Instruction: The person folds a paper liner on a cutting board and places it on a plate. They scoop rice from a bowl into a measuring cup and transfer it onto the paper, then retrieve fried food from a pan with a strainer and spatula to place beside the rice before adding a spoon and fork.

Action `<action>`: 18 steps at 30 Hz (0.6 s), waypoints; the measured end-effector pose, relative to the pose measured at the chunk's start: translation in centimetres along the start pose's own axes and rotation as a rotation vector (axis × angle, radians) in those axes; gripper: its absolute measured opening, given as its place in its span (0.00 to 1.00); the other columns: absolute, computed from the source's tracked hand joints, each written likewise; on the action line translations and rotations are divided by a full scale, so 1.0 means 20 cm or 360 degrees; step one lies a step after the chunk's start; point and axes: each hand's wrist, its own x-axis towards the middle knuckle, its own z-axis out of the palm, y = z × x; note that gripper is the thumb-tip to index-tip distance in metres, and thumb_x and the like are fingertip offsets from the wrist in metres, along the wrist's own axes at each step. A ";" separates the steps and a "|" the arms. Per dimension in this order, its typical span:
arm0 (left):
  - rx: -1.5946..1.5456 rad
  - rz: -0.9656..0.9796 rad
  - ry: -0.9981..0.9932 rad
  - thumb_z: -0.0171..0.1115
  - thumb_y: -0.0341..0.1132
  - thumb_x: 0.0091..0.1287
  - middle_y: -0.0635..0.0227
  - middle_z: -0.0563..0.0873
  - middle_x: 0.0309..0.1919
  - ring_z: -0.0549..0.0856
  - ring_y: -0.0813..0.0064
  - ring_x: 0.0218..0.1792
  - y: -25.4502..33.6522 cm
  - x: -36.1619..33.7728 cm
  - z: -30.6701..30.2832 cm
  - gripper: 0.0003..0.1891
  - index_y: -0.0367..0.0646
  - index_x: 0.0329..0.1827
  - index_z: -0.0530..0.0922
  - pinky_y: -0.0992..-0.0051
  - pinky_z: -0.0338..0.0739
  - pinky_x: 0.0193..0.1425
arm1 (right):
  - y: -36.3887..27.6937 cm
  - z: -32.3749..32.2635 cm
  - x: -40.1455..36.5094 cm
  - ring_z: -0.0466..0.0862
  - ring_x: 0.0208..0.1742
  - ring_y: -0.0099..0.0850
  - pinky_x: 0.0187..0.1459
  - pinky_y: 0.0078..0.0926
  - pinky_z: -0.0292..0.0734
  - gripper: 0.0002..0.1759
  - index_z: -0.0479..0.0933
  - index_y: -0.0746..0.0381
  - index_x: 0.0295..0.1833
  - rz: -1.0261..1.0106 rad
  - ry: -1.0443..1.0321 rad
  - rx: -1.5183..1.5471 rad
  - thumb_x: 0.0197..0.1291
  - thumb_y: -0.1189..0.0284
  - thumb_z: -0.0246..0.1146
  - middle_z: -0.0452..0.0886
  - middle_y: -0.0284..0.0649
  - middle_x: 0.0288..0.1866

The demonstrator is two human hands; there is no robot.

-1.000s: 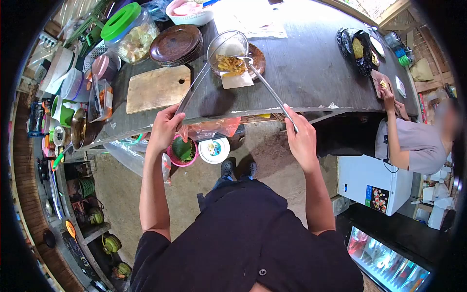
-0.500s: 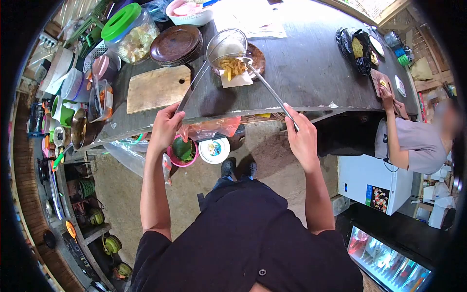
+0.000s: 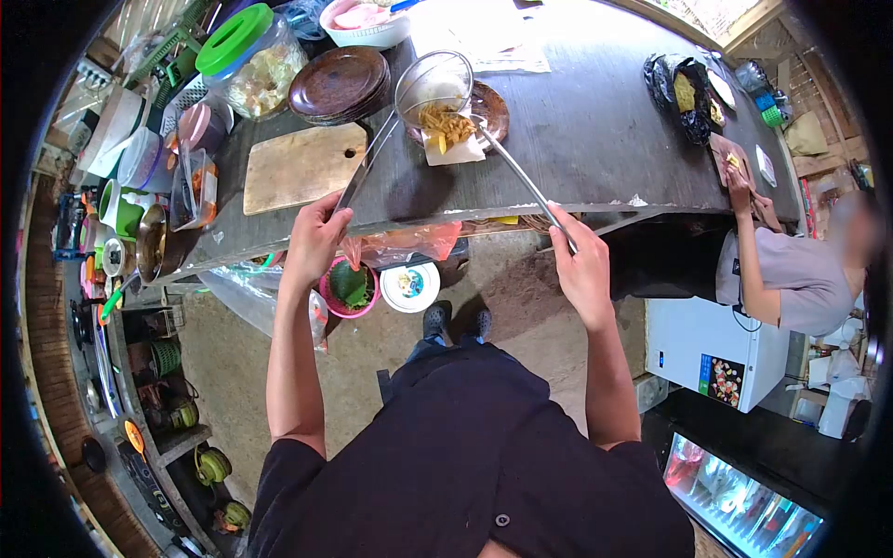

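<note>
My left hand [image 3: 314,234] is closed around the handle of a round wire strainer [image 3: 433,82]. The strainer is tilted over a brown plate [image 3: 493,116] lined with white paper [image 3: 456,153]. Golden-brown fried pieces [image 3: 446,126] lie at the strainer's lower rim and on the paper. With its fingers wrapped round the grip, my right hand [image 3: 581,260] holds a long-handled metal utensil [image 3: 516,169]. That utensil's tip reaches the fried pieces from the right, and its head is partly hidden among them.
A wooden cutting board [image 3: 302,169] and stacked brown plates [image 3: 339,82] are on the dark table [image 3: 577,121]. A green-lidded jar [image 3: 256,70] stands behind. At right, a person [image 3: 791,265] handles food near a black bag [image 3: 679,98]. Below are a pink basin [image 3: 352,302] and a white lid [image 3: 409,286].
The head of the metal utensil has moved down into the fried pieces, which have shifted and bunched together. My right hand has moved slightly down and right; the strainer has hardly moved.
</note>
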 end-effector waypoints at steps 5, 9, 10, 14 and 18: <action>0.0054 0.0013 -0.0011 0.55 0.28 0.69 0.82 0.67 0.21 0.63 0.89 0.22 0.02 0.00 0.00 0.18 0.36 0.61 0.77 0.82 0.59 0.26 | 0.01 0.02 0.00 0.83 0.47 0.47 0.49 0.36 0.77 0.18 0.77 0.56 0.61 0.0031 0.0067 0.0067 0.66 0.74 0.60 0.83 0.51 0.48; 0.0092 0.0004 0.0000 0.54 0.28 0.68 0.82 0.67 0.21 0.64 0.89 0.23 0.02 0.00 0.01 0.19 0.37 0.62 0.77 0.82 0.59 0.26 | -0.01 0.05 0.04 0.83 0.47 0.48 0.48 0.37 0.77 0.18 0.77 0.56 0.61 -0.0043 0.0166 0.0028 0.66 0.73 0.60 0.83 0.51 0.48; 0.0081 0.0032 0.0005 0.55 0.28 0.69 0.83 0.67 0.21 0.63 0.90 0.22 0.00 0.00 0.01 0.18 0.36 0.61 0.77 0.83 0.56 0.25 | -0.01 0.05 0.04 0.83 0.47 0.48 0.48 0.37 0.77 0.18 0.77 0.56 0.61 -0.0043 0.0172 0.0026 0.66 0.73 0.60 0.83 0.51 0.48; 0.0158 0.0071 0.0014 0.54 0.28 0.69 0.81 0.70 0.23 0.65 0.88 0.25 0.00 0.00 0.00 0.19 0.35 0.61 0.77 0.81 0.62 0.29 | -0.01 0.06 0.03 0.83 0.46 0.48 0.48 0.37 0.77 0.19 0.77 0.56 0.61 -0.0067 0.0117 -0.0016 0.65 0.73 0.60 0.83 0.51 0.47; 0.0219 0.0044 0.0036 0.55 0.28 0.68 0.79 0.74 0.25 0.67 0.87 0.27 0.00 -0.01 -0.03 0.18 0.34 0.60 0.77 0.81 0.65 0.31 | -0.02 0.01 0.00 0.84 0.44 0.47 0.46 0.37 0.77 0.19 0.77 0.56 0.62 0.0004 0.0012 0.0024 0.65 0.73 0.60 0.83 0.51 0.45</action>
